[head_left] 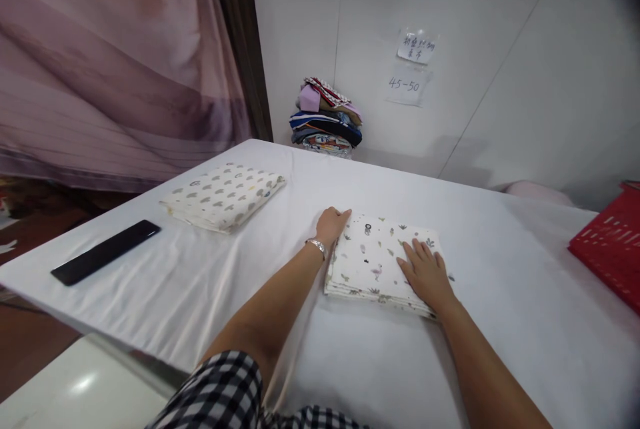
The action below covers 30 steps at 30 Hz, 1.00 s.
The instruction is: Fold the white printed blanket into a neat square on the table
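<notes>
Your white table [210,282] fills most of the view, its cover smooth with only faint creases. Against the far wall sits a pile of mixed coloured clothes [327,119], and a red basket [607,249] pokes in at the right edge. On the left half of the table lies a folded cloth with grey spots [225,195], squared off and left alone, well apart from your hands; it looks finished. Near the left corner is a flat black bar [105,251].

The piece under your hands is the folded cloth with small animal prints [373,262], lying near the middle of the table, right in front of you. It is white, dotted with tiny figures, one of them a pink flamingo, and already folded into a thick rectangle with several layers showing along its near edge. By the look of it the folding is done or all but done; what seems left is flattening and tidying the edges.

Your left hand [333,223] touches its far left corner, fingers together and curled down onto the edge. Your right hand [425,272] lies flat on top near the right side, fingers straight and slightly spread, pressing down.
</notes>
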{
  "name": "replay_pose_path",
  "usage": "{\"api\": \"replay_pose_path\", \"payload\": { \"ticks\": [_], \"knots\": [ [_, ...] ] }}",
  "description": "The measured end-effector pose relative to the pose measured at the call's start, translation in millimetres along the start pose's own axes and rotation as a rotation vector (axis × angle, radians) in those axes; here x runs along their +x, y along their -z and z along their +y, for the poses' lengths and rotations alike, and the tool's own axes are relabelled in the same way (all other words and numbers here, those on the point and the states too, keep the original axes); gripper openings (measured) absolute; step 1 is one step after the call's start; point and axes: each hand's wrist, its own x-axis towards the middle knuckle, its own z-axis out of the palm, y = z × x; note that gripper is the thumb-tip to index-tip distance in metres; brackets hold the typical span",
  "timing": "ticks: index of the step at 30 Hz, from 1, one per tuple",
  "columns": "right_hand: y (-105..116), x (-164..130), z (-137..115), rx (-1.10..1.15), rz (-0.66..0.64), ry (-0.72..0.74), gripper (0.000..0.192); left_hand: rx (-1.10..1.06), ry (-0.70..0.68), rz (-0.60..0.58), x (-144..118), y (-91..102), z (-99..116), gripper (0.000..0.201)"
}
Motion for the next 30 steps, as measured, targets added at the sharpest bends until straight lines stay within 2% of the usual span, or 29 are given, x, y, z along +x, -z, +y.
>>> {"api": "replay_pose_path", "payload": {
  "ticks": [4,8,12,16,19,24,30],
  "knots": [
    [0,-1,0,0.001,0.009,-0.001,0.053,0.022,-0.028,0.017,7,-0.5,6,0.023],
    [-1,0,1,0.001,0.007,0.004,0.052,-0.012,-0.001,0.036,9,0.5,2,0.020],
    [0,0,1,0.007,0.012,0.011,0.051,-0.054,0.048,-0.016,12,2.0,-4,0.020],
    [1,0,1,0.020,0.014,0.005,0.051,-0.102,0.047,-0.065,11,7.7,-7,0.029],
    [1,0,1,0.021,-0.001,-0.001,0.051,-0.136,0.046,-0.088,0,15.8,-11,0.035],
    [0,1,2,0.026,-0.011,-0.009,0.052,-0.196,0.031,-0.125,-32,28.1,-22,0.038],
    [4,2,1,0.036,-0.043,-0.019,0.053,-0.136,-0.035,-0.161,-62,29.9,-26,0.036]
  ]
}}
